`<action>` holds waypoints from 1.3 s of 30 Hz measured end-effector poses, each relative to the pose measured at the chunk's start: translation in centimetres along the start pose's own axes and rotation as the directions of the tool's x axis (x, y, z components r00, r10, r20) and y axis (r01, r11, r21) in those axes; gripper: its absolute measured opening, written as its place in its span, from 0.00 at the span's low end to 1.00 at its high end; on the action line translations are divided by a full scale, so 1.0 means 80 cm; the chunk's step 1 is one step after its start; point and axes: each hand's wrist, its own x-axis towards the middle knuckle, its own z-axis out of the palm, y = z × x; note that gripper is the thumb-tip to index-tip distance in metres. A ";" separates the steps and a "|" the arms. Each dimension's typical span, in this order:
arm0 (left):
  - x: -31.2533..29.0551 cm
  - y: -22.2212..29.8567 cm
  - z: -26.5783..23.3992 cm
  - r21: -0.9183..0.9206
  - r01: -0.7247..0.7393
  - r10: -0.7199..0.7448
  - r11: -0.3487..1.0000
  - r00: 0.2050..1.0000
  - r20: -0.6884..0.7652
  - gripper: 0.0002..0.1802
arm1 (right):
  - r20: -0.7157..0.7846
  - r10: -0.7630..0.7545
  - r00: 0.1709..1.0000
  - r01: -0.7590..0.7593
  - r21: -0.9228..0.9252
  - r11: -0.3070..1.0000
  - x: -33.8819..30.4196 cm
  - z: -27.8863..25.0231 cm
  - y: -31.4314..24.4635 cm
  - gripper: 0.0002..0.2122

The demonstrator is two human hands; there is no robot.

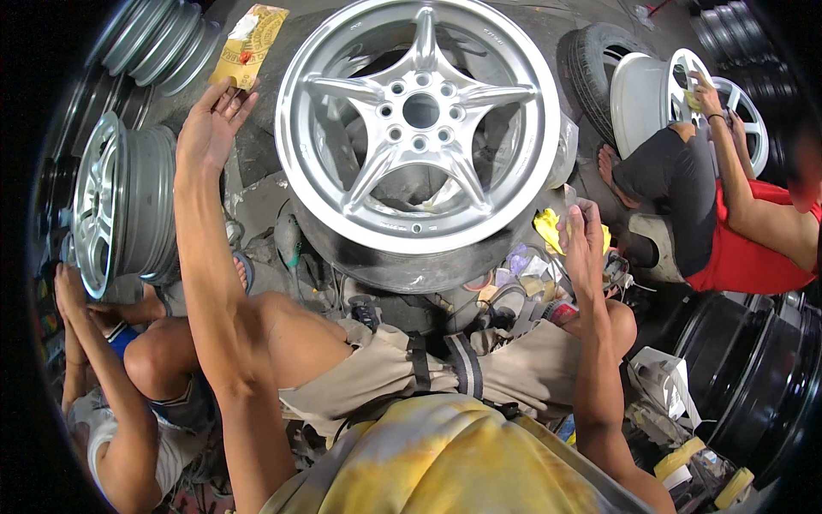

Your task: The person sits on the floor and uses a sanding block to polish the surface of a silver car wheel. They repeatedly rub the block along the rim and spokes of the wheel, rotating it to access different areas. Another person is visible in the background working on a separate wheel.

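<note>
My left hand [214, 124] is raised at the upper left, its fingers closed on the lower edge of a yellow printed sheet [229, 70], which looks like sandpaper. White paste and a small red dab lie on that sheet. In front of me a silver star-spoked wheel rim [421, 152] rests face up on a black tire [402, 272]. Just off the rim's lower right edge is my right hand [584, 244], fingers pinched around a small thin pale piece [570, 197]. Its exact kind is hard to make out.
A silver rim [137, 201] stands at left beside a seated person [128, 428]. At right, a person in red [753, 227] works on another rim [640, 98]. Yellow cloth [548, 230] and scraps [522, 265] lie below my right hand. Dark rims [736, 360] stand lower right.
</note>
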 end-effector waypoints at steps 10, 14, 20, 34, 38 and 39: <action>-0.009 0.003 0.002 0.029 -0.041 0.041 0.999 0.999 0.002 0.20 | 0.169 -0.088 0.982 0.148 -0.387 0.910 -0.026 0.024 -0.037 0.14; -0.017 0.002 0.003 0.031 -0.077 0.077 0.997 0.997 0.000 0.21 | 0.401 -0.203 0.893 0.391 -0.469 0.792 -0.060 0.053 -0.047 0.13; -0.025 0.006 0.000 -0.012 -0.059 0.059 0.998 0.998 0.014 0.21 | 0.521 -0.289 0.803 0.567 -0.520 0.639 -0.085 0.081 -0.029 0.21; -0.007 -0.014 0.006 -0.109 0.162 -0.159 0.981 0.987 0.033 0.21 | 0.131 -0.203 0.970 0.236 -0.332 0.914 -0.074 0.077 -0.047 0.14; 0.010 -0.023 0.006 -0.105 0.168 -0.165 0.980 0.986 0.033 0.21 | -0.067 -0.006 0.998 -0.010 -0.233 0.972 -0.040 0.038 -0.047 0.18; 0.015 -0.025 0.005 -0.098 0.158 -0.157 0.983 0.987 0.025 0.21 | -0.061 -0.064 0.996 0.045 -0.273 0.961 -0.032 0.034 -0.050 0.18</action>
